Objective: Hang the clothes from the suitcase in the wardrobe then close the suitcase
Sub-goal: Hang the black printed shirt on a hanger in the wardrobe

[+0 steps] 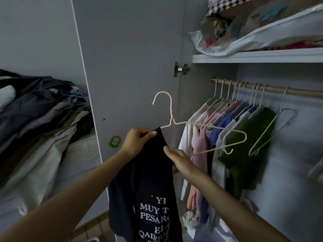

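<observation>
A dark navy shirt (148,189) with white lettering hangs down at centre, partly on a cream wire hanger (206,127). My left hand (138,141) pinches the shirt's top edge at the hanger's left shoulder. My right hand (180,160) grips the shirt and the hanger's lower bar. The hanger's right shoulder sticks out bare toward the open wardrobe. The wooden rail (272,89) inside carries several hung garments (223,130), among them a green top (248,154). No suitcase is in view.
The open wardrobe door (125,67) stands straight ahead, close behind the hanger. Two bare hangers (267,131) hang on the rail at right. A shelf (257,56) above holds bagged bedding. A pile of dark and pale clothes (38,116) lies at left.
</observation>
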